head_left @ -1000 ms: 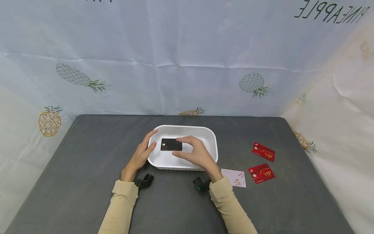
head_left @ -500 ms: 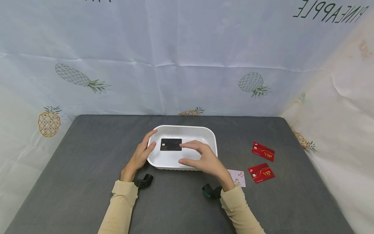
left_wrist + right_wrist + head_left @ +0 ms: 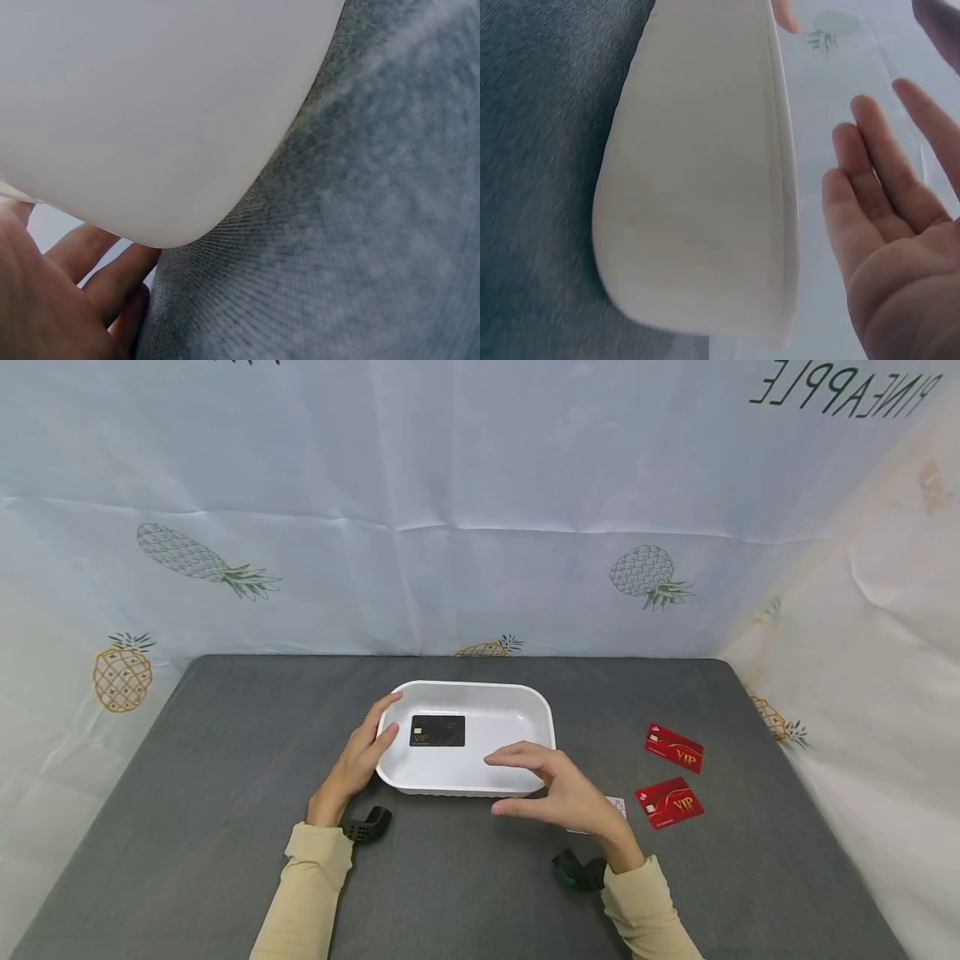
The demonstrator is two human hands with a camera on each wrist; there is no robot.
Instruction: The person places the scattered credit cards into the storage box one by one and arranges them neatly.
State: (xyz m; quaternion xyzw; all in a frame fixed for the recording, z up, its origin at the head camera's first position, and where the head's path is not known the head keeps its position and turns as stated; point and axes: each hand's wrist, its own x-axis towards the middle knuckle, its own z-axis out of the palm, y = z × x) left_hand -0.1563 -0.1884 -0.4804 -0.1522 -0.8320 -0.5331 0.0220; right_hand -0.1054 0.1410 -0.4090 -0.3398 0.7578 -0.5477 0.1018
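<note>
A white plastic tray [image 3: 457, 772] with rounded corners stands on the dark grey table. Inside it, left of the middle, lies a black VIP card [image 3: 437, 731]. My left hand [image 3: 356, 758] holds the tray's left end, the thumb at the near part of the rim and the index finger at the far corner. In the left wrist view, the fingers [image 3: 112, 277] reach round the tray's wall. Over the tray's near right corner hovers my right hand [image 3: 566, 789], its thumb and fingers apart with nothing between them. The right wrist view shows its palm beside the tray's rim.
Two red VIP cards [image 3: 670, 803] lie to the right of the tray. A pale pink card [image 3: 617, 805] is mostly hidden under my right hand in the head view. Behind the table hangs a pale cloth [image 3: 487, 585] printed with pineapples.
My right hand has let go of the black card and drawn back to the right and toward me. The card stays in the tray, and my left hand keeps its place.
</note>
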